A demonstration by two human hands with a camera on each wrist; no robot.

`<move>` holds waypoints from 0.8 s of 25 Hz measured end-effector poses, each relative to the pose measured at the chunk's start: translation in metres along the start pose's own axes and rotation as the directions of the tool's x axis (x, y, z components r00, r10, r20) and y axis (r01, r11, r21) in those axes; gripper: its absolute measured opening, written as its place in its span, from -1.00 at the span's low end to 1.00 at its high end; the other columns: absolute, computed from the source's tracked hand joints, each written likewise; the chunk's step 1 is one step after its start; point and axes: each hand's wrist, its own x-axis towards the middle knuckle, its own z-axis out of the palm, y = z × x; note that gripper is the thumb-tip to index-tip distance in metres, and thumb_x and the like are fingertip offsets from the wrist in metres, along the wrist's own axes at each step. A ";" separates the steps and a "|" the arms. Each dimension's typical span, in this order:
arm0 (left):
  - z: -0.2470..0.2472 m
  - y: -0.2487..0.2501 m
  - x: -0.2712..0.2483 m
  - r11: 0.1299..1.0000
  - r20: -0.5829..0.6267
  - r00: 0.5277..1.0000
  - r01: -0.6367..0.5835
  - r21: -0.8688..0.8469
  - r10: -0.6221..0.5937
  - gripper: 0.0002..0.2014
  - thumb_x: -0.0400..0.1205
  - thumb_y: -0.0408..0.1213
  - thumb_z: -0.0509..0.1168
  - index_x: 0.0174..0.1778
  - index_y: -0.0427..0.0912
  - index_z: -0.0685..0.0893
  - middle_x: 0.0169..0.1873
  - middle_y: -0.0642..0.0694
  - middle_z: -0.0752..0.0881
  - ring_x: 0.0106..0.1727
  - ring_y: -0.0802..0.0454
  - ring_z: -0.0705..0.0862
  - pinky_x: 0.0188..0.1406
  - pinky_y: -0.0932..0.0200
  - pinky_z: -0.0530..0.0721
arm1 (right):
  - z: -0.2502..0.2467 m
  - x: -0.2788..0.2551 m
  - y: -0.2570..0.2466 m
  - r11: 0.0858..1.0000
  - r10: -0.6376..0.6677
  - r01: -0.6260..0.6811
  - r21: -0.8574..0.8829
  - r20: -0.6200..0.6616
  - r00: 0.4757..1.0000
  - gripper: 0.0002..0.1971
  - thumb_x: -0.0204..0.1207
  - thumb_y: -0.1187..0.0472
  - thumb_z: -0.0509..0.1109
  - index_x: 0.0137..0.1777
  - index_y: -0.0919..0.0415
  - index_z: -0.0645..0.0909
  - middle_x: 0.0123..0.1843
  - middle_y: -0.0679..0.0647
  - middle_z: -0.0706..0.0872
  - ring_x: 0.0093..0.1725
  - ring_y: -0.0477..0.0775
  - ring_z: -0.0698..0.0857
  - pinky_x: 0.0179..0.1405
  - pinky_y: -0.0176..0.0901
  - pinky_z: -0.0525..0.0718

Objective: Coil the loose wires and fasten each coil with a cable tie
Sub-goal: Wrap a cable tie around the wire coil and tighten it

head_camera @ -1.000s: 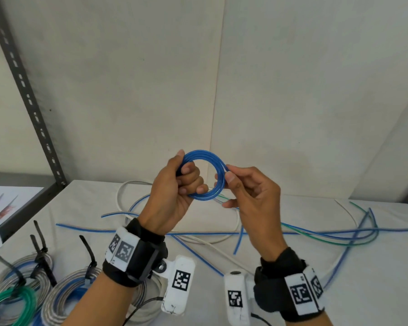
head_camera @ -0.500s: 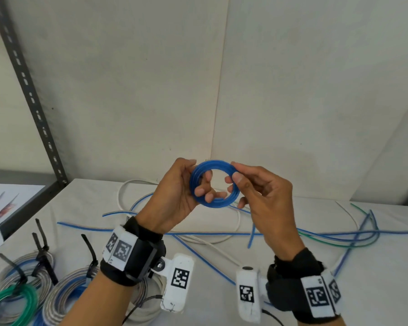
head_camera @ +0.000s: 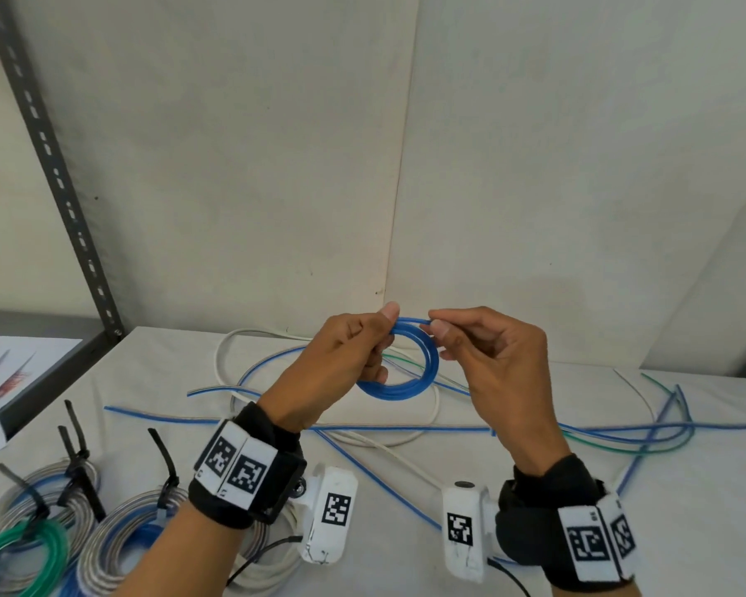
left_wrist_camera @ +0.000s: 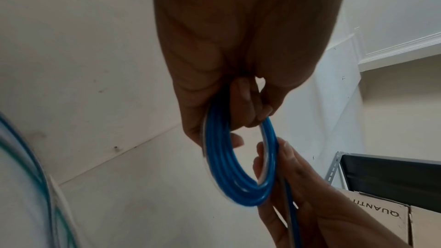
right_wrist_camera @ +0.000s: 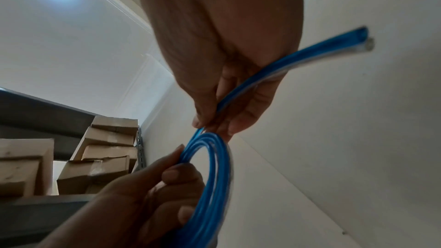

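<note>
In my left hand [head_camera: 341,359] I hold a small round coil of glossy blue plastic-sheathed wire [head_camera: 410,381], several turns stacked, raised above the table. Its free end [right_wrist_camera: 334,52], blue with a clear stripe, runs between my right hand's [head_camera: 492,372] thumb and fingers [right_wrist_camera: 241,120] at the top.

Cardboard box [left_wrist_camera: 379,220] — upside-down print, partly cut off: "QUANTI".

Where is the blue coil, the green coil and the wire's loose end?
blue coil [head_camera: 399,387], head view, bottom of the ring.
green coil [head_camera: 39,538], head view, top arc.
wire's loose end [right_wrist_camera: 366,40], right wrist view, cut tip.
</note>
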 end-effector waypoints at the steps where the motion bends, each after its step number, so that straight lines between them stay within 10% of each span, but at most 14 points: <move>1: 0.000 0.000 0.001 0.998 -0.024 1.000 -0.015 -0.058 0.013 -0.55 0.73 0.09 0.15 -0.34 -0.14 0.31 -0.45 -0.01 0.18 -0.38 -0.07 0.15 -0.20 0.11 0.60 | 0.003 -0.001 0.000 0.999 0.024 -0.023 0.042 -0.023 0.999 -0.89 0.56 0.25 0.51 0.05 0.16 0.82 -0.09 0.04 0.90 -0.08 0.09 0.88 -0.04 0.02 0.86; 15: 0.012 -0.003 0.007 0.807 -0.165 0.983 -0.034 -0.590 -0.079 -0.54 0.84 0.02 0.03 -0.33 -0.15 0.41 -0.53 0.02 0.15 -0.56 0.11 0.19 -0.32 0.17 0.56 | 0.046 -0.012 -0.001 0.951 0.076 -0.011 0.310 -0.196 0.978 -0.83 0.66 0.38 0.40 0.21 0.29 0.71 0.03 0.15 0.88 -0.01 0.11 0.88 0.08 -0.03 0.83; 20: 0.003 -0.001 0.005 0.919 0.063 0.974 0.225 -0.325 -0.217 -0.51 0.84 -0.04 0.03 -0.35 -0.22 0.49 -0.61 0.00 0.22 -0.59 0.05 0.24 -0.20 0.05 0.72 | 0.011 -0.003 0.000 0.998 0.008 -0.014 0.060 0.113 0.994 -0.82 0.66 0.32 0.42 0.19 0.20 0.79 -0.06 0.06 0.88 -0.22 0.09 0.81 -0.07 -0.18 0.77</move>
